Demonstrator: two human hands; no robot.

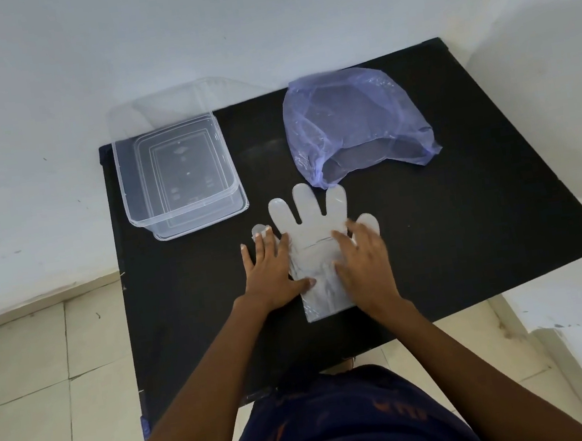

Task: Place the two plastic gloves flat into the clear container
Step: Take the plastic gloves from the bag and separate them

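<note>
Hands flatten clear plastic gloves [310, 240] on a black tabletop [468, 214], near the middle of its near edge. The left hand [274, 277], fingers spread and palm down, presses on the left side of the gloves, its thumb lying across the cuff area. The right hand [365, 266], also flat with fingers spread, covers the right side. The gloves lie with fingers pointing toward the far edge; whether one glove or two stacked ones lie there cannot be told for certain, though a second thin outline shows near the left hand's fingertips. A clear container [178, 176] stands open by the tabletop's far left corner, well apart from the gloves, with nothing visible inside it. Its clear lid [169, 106] sits just behind it, leaning past the far edge toward the wall. A crumpled blue-violet plastic bag [350, 122] rests near the far edge, to the right of the container, its near fold just beside the gloves' fingertips.
</note>
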